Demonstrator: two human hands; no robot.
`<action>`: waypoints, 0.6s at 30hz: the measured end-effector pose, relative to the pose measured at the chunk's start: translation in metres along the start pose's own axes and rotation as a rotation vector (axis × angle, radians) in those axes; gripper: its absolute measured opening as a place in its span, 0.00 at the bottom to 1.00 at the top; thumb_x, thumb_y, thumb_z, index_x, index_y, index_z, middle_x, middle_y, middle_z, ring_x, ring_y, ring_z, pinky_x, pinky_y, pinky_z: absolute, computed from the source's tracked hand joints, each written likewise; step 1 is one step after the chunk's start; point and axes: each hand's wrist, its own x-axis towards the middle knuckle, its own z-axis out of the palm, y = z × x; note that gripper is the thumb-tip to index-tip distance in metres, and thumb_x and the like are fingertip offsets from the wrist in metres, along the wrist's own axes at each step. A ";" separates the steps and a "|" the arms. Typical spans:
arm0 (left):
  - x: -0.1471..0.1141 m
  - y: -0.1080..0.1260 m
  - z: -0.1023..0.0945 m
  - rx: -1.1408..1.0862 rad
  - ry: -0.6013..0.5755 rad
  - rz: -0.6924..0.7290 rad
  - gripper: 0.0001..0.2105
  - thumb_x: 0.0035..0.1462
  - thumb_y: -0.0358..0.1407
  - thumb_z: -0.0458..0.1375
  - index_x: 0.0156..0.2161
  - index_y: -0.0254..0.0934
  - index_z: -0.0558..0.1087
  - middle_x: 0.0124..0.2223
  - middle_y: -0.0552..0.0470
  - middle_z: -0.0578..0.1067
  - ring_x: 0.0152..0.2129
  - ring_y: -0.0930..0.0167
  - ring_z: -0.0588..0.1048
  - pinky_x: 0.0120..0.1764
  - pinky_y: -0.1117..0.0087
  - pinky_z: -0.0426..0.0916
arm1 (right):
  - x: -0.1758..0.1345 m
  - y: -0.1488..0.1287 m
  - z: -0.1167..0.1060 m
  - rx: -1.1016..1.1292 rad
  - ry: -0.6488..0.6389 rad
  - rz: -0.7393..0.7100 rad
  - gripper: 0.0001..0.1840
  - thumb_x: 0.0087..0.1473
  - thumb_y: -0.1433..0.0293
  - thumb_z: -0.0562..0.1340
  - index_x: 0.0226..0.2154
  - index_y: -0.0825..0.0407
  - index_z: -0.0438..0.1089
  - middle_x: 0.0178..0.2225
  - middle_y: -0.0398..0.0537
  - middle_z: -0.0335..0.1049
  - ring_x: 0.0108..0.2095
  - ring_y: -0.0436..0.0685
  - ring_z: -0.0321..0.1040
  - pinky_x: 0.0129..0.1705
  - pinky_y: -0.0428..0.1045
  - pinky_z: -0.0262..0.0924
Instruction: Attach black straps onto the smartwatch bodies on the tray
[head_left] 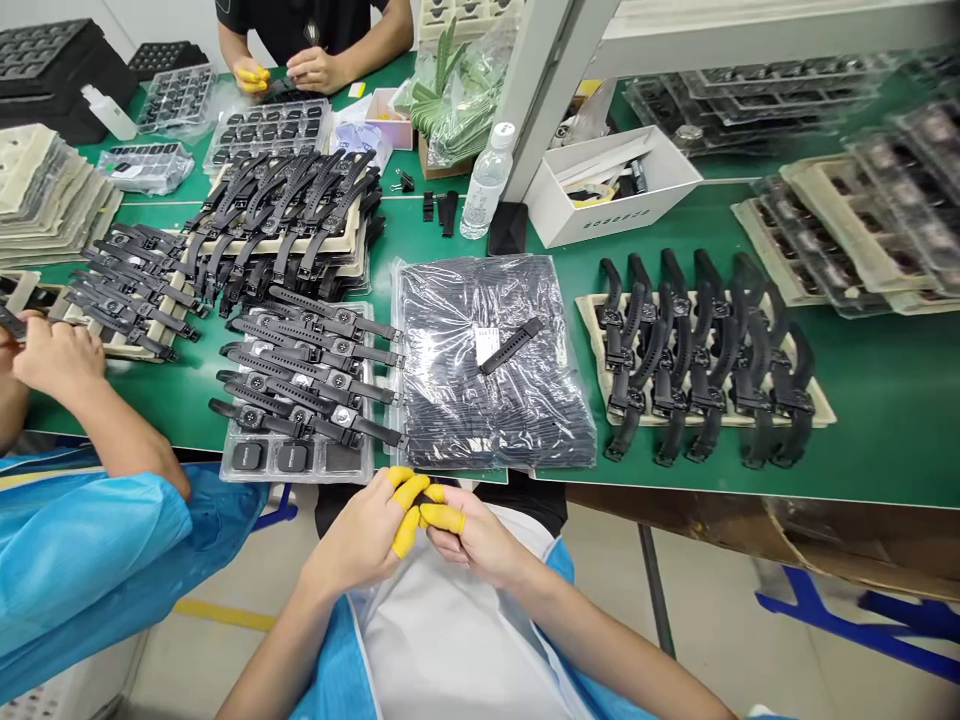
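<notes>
Both hands meet at the lap, below the green table's (pixel 885 400) near edge.

Left hand (pixel 367 535) and right hand (pixel 469 540), with yellow finger cots (pixel 409 515), pinch together on something small and dark between the fingertips; what it is I cannot tell. Just beyond lie a clear tray (pixel 296 455) of watches (pixel 307 385) and a plastic bag (pixel 491 365) of straps. Another person's hand (pixel 56 355) works at far left.

Water bottle (pixel 486 182), white box (pixel 611 185), bagged straps (pixel 491 360), co-worker's sleeve (pixel 82 560)
</notes>
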 end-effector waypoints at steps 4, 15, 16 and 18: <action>-0.006 -0.003 -0.002 -0.075 -0.024 -0.050 0.28 0.66 0.32 0.53 0.70 0.39 0.57 0.59 0.38 0.72 0.54 0.58 0.75 0.53 0.55 0.77 | 0.001 0.004 -0.003 -0.167 0.021 -0.106 0.19 0.59 0.51 0.65 0.35 0.50 0.65 0.16 0.31 0.57 0.15 0.45 0.44 0.19 0.44 0.43; -0.051 -0.042 -0.074 0.315 0.034 -0.158 0.17 0.66 0.26 0.51 0.53 0.41 0.76 0.48 0.46 0.81 0.43 0.63 0.79 0.45 0.61 0.75 | -0.002 -0.027 -0.016 -1.218 0.068 -0.406 0.14 0.69 0.60 0.58 0.46 0.49 0.75 0.37 0.49 0.74 0.32 0.56 0.69 0.34 0.50 0.59; -0.055 -0.046 -0.082 0.370 0.023 -0.160 0.17 0.64 0.25 0.51 0.51 0.41 0.77 0.46 0.45 0.81 0.41 0.62 0.78 0.45 0.60 0.74 | 0.001 -0.027 -0.013 -1.275 0.075 -0.435 0.15 0.69 0.60 0.57 0.46 0.50 0.76 0.37 0.49 0.72 0.31 0.56 0.68 0.33 0.50 0.58; -0.060 -0.054 -0.097 0.422 0.008 -0.185 0.19 0.62 0.22 0.50 0.49 0.40 0.77 0.44 0.46 0.80 0.40 0.62 0.76 0.46 0.59 0.72 | 0.008 -0.026 -0.005 -1.367 0.082 -0.488 0.17 0.71 0.61 0.54 0.45 0.50 0.76 0.37 0.50 0.71 0.30 0.56 0.67 0.32 0.50 0.57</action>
